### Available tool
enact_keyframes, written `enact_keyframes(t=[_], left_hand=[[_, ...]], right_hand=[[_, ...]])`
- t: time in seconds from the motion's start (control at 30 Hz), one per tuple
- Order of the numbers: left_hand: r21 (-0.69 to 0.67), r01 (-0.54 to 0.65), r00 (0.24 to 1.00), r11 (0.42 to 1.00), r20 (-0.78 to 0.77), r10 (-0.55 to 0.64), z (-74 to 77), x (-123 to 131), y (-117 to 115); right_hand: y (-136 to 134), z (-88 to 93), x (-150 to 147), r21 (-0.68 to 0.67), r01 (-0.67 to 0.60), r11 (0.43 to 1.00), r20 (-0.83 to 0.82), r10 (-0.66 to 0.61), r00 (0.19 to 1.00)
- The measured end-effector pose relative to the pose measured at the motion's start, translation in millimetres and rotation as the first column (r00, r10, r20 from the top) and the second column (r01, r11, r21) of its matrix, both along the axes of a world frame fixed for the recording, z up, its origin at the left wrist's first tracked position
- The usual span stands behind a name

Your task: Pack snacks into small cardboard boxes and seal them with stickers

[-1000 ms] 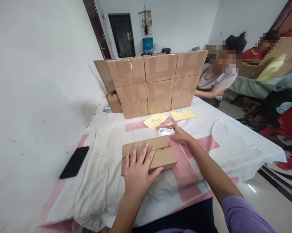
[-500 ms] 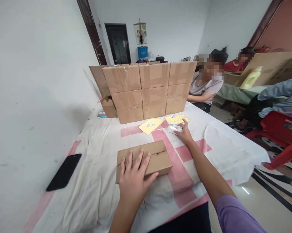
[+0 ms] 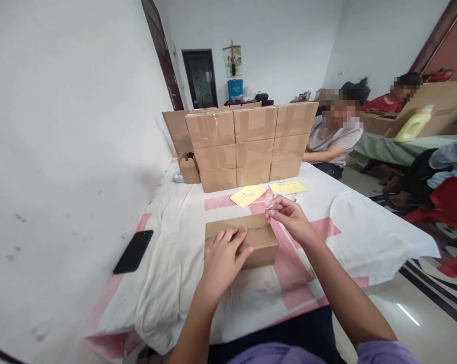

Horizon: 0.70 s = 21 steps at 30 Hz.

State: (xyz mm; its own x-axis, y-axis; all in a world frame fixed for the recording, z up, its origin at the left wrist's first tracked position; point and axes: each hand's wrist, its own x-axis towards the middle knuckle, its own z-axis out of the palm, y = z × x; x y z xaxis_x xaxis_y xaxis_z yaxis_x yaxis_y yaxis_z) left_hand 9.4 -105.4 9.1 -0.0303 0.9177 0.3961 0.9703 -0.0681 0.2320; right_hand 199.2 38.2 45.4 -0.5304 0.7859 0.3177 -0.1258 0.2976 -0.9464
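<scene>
A small brown cardboard box (image 3: 264, 239) lies on the white and pink cloth (image 3: 182, 253) in front of me, its top flaps closed. My left hand (image 3: 222, 258) rests on the box's left part with the fingers curled on the lid. My right hand (image 3: 289, 218) hovers just above the box's far right corner, fingers pinched on a small clear thing I cannot make out. Two yellow sheets (image 3: 248, 195) with small stickers lie beyond the box.
A wall of taped cardboard boxes (image 3: 251, 144) stands at the table's far end, with a small open box (image 3: 189, 168) at its left. A black phone (image 3: 133, 251) lies at the left near the white wall. Two people sit at the right, beside a red chair (image 3: 446, 207).
My right hand has come back from the far side of the table, near the yellow sheets, to just above the box, now pinched. My left hand's fingers have curled on the lid.
</scene>
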Motion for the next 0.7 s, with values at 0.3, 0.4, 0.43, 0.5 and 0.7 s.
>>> enact_keyframes(t=[0.3,0.4,0.43,0.5,0.7], left_hand=[[-0.082,-0.125,0.992,0.989,-0.023,0.124,13.9,-14.8,-6.9],[-0.001,-0.193,0.976,0.981,-0.104,0.192,12.1,11.3,-19.7],[0.026,-0.221,0.968,0.975,-0.115,0.223,10.1,21.1,-22.9],[0.065,-0.299,0.948,0.952,-0.094,0.304,3.8,40.2,-26.2],[0.081,-0.36,0.932,0.93,-0.013,0.362,-11.7,67.4,-21.6]], right_hand=[[-49.7,-1.3,-19.9,-0.173,-0.176,0.969,0.157,0.203,0.966],[-49.9,-10.3,-20.0,-0.171,-0.154,0.973,0.218,0.19,0.957],[-49.2,-11.9,-20.0,-0.149,-0.156,0.976,0.228,0.188,0.955],[-46.6,-13.3,-20.5,-0.086,-0.156,0.984,0.239,0.172,0.956],[-40.3,-8.3,-23.5,-0.091,-0.08,0.993,0.323,0.105,0.94]])
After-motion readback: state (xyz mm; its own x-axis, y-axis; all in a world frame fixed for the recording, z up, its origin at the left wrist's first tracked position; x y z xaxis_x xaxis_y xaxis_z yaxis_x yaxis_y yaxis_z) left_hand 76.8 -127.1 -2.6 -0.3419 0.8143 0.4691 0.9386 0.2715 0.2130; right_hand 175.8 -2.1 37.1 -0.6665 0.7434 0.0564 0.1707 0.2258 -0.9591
